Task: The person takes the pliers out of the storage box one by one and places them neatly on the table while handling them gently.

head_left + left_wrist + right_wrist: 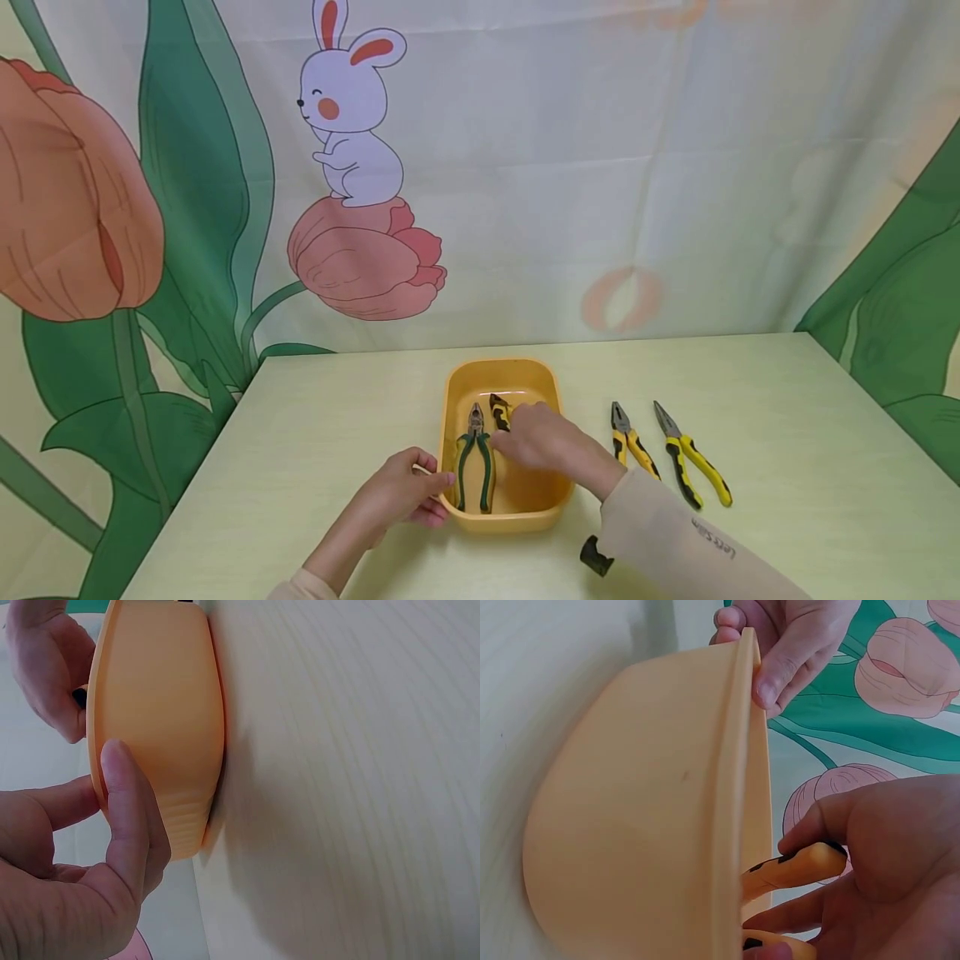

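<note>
A yellow plastic basin stands on the table, its left rim pinched between the thumb and fingers of my left hand. In the left wrist view, fingers press the basin's outer wall. My right hand reaches inside and grips yellow-and-black pliers, whose dark head points away from me. Their handles stick up past the rim in the right wrist view. Green-handled combination pliers lie in the basin's left half, jaws pointing away.
Right of the basin lie yellow-and-black combination pliers, partly behind my right forearm, and long-nose pliers. A black strap piece shows beneath my right sleeve. A printed curtain hangs behind the table.
</note>
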The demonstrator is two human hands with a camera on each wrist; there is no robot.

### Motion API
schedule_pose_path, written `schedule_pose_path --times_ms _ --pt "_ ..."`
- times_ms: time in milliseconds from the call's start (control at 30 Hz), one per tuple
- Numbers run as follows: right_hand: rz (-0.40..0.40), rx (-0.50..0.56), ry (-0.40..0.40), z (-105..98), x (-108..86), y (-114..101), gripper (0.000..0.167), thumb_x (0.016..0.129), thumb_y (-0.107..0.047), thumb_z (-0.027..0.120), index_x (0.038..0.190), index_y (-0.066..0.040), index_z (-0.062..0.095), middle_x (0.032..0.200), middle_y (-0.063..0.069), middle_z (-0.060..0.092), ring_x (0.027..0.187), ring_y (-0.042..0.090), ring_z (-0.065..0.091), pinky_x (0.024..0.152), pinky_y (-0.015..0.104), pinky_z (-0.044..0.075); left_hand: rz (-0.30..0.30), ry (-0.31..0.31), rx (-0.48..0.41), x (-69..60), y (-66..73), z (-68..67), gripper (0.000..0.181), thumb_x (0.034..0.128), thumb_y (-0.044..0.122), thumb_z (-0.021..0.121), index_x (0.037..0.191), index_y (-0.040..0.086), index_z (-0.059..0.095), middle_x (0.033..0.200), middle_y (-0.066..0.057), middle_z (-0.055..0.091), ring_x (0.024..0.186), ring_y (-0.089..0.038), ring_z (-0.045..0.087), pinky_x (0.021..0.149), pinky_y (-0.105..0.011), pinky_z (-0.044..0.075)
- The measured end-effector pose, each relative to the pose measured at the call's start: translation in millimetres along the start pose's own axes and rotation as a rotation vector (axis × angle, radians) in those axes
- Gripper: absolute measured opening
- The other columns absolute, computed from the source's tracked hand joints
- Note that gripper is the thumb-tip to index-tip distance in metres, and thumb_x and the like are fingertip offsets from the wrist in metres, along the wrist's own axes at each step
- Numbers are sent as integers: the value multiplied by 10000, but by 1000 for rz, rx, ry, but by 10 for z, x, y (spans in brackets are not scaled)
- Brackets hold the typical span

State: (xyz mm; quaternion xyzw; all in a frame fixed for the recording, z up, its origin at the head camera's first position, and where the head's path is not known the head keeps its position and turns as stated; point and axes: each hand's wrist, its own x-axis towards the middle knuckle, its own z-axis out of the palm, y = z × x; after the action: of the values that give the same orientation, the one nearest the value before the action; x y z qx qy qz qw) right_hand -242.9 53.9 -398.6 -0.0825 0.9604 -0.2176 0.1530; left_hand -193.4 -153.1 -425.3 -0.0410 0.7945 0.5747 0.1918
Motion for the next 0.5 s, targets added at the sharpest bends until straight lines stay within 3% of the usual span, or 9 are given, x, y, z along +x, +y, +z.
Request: schedule_pose_path --times_ms 300,500 --pt "-82 35 36 -4 -5 57 432 1017 -261 500 613 -115 462 588 10 399 487 123 319 471 260 272 -13 12 8 0 13 10 220 1009 108 675 1081 -19 510 779 -144 669 598 -171 656 582 -306 620" --pt "-107 129 48 -23 4 110 413 1022 -249 472 632 -114 451 569 -5 378 479 118 313 467 247 267 -15 19 10 5 13 13 218 1004 102 679 1073 -16 509 779 -144 667 595 -174 655 580 -307 620"
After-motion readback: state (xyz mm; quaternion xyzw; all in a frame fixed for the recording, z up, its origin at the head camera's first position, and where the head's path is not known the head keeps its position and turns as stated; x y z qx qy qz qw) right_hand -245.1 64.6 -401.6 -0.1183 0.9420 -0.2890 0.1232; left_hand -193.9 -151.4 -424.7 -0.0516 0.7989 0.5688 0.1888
